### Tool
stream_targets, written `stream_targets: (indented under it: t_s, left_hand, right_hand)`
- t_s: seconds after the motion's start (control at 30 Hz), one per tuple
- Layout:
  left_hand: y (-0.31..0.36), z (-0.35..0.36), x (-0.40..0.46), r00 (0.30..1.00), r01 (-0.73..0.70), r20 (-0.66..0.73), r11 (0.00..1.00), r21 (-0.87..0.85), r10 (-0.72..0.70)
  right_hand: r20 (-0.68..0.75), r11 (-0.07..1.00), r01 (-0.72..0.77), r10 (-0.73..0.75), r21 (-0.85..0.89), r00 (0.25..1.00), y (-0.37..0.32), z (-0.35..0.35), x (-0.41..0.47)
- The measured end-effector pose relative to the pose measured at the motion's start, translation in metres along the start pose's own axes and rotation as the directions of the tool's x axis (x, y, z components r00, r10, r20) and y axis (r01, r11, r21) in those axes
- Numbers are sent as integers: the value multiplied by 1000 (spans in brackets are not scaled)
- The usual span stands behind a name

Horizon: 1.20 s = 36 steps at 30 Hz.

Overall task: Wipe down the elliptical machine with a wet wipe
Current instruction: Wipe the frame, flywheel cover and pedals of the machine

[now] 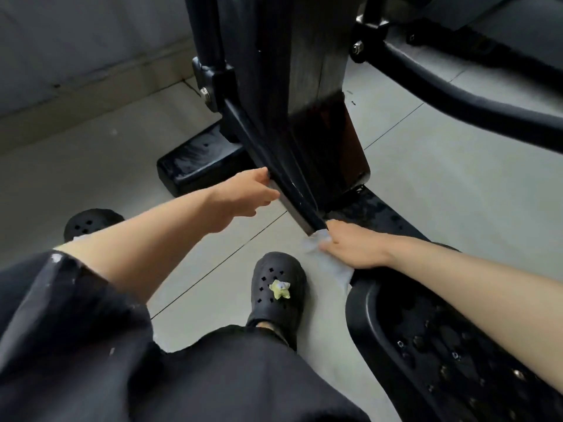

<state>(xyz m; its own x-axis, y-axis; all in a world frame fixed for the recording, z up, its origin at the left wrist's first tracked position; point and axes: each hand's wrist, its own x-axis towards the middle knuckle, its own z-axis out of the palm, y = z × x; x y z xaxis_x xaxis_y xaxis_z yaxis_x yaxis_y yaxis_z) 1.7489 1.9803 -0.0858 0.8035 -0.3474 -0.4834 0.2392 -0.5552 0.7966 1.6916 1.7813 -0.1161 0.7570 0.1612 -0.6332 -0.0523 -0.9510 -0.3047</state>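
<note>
Item 1, right hand [353, 248]: fingers curled round wet wipe [327, 257], pressing it vs. lower end of the slanted bar [292, 196] of elliptical machine [304, 86]; wipe's loose tail hangs toward pedal [426, 345].
Item 2, left hand [243, 196]: on same bar higher up, thumb on top, fingers hidden behind it; looks like a steadying hold round the bar.
Item 3, bar runs down from bolted joint [204, 92] beside central housing. Foot of base [195, 166] on tiled floor [441, 184], w/ pale streaks.
Item 4, person crouched, black clogs; near clog [278, 287] just beside wipe's tail.
Risks (judgement): bar may swing w/ linkage if the hold slips, pinching fingers near pedal joint; dangling tail could drag on floor, pick up grit, re-soil the frame.
Containers: none in view; no wipe pack or bin seen.
</note>
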Motion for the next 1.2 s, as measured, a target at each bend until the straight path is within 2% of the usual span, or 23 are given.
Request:
stream_targets:
  t_s: [0.07, 0.17, 0.23, 0.3, 0.37, 0.47, 0.57, 0.63, 0.7, 0.8, 0.87, 0.93, 1.03, 1.1, 1.2]
  left_hand:
    - [7, 2, 1, 999, 28, -24, 998, 49, -27]
    - [11, 18, 7, 992, 87, -94, 994, 68, -81]
    - [10, 29, 12, 980, 111, -174, 993, 46, -102]
    - [8, 36, 17, 964, 128, -237, 992, 7, -122]
    - [4, 40, 20, 955, 118, -271, 993, -13, -117]
    - [-4, 45, 25, 948, 85, -299, 992, -89, -108]
    - [-7, 45, 28, 923, 23, -373, 982, -188, -93]
    - [-10, 42, 32, 909, -7, -407, 971, -240, -94]
    - [-12, 40, 34, 894, -22, -434, 958, -286, -109]
    - [-14, 41, 34, 889, -50, -437, 920, -388, -136]
    - [-21, 43, 35, 891, -89, -435, 886, -455, -133]
    - [-27, 44, 38, 898, -111, -424, 869, -483, -121]
    - [-30, 46, 39, 910, -91, -395, 872, -481, -123]
    - [-31, 48, 37, 914, -82, -386, 877, -473, -122]
    - [-31, 52, 32, 921, -96, -373, 866, -490, -109]
  right_hand:
    - [91, 995, -66, 72, -69, 993, 2, -2, -19]
    - [21, 986, -42, 46, -160, 999, -9, -6, -22]
    - [-79, 995, 30, -37, -96, 996, -18, -9, -7]
    - [-183, 997, 61, -50, 56, 982, -29, -13, 14]
    - [-230, 979, 92, -48, 184, 972, -40, -16, 27]
    - [-212, 970, 124, -79, 208, 974, -34, -10, 23]
    - [-144, 984, 50, -25, 171, 989, -16, 0, 15]
    - [-189, 981, 42, -6, 188, 982, -23, -2, 23]
    - [-295, 964, 85, -8, 251, 955, -44, -11, 45]
    - [-383, 906, 157, 6, 394, 924, -77, -23, 71]
    - [-385, 938, 149, -18, 314, 923, -72, -18, 66]
    - [-303, 967, 128, -57, 221, 951, -49, -6, 45]
    - [-225, 983, 49, -8, 177, 974, -27, 4, 21]
    - [-229, 985, 50, -11, 166, 973, -38, -4, 27]
    - [-359, 976, 83, -6, 200, 933, -66, -14, 56]
